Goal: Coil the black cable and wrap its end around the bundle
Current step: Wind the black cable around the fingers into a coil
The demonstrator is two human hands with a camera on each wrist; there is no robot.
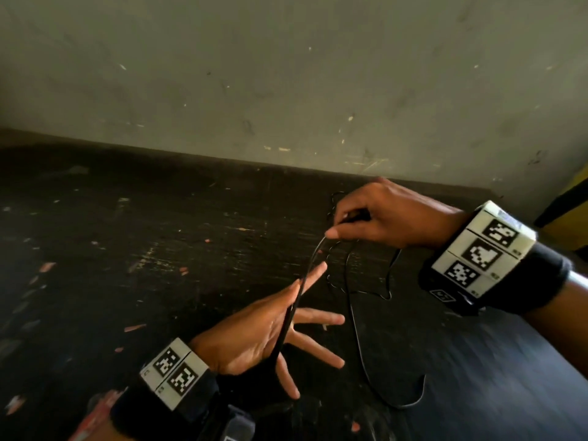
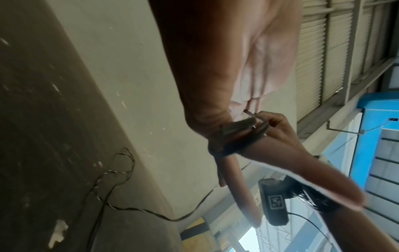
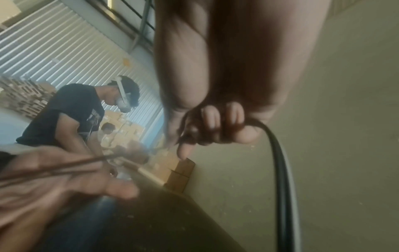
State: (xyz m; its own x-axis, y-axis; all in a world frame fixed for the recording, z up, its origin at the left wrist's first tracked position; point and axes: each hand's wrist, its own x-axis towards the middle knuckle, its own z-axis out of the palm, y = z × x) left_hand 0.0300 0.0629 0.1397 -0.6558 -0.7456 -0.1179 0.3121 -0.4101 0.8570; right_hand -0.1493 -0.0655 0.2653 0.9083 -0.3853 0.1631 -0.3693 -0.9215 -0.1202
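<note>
Over the dark bench | left hand spread, black cable looped across palm | right hand pinching cable, drawing it taut | step: coiling | next: another loop; slack lies on bench

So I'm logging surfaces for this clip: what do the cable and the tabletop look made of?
The black cable looks rubber- or plastic-jacketed, smooth with a slight sheen; it bends freely where it is wound around the left hand. The tabletop looks like dark-painted wood, matte and worn: pale scratches and chipped spots show, though the base material is uncertain.
</note>
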